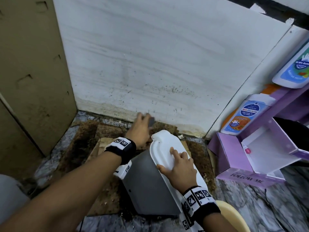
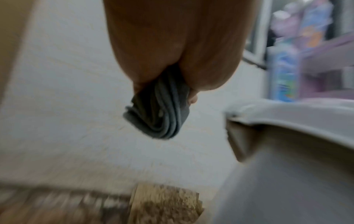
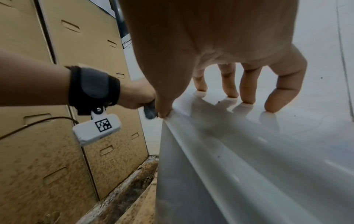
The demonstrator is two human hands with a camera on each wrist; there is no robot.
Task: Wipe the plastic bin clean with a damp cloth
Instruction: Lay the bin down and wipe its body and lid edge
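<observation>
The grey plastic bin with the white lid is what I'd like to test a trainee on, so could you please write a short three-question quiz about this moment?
1. True or false: the folded grey cloth is pressed against the grey plastic bin with the white lid.
2. Which hand grips the cloth: A) left hand B) right hand?
3. Fill in: the right hand's fingers rest on the bin's white ____.

Key: 1. False, it is held clear of the bin, beside its far end. 2. A. 3. lid.
</observation>
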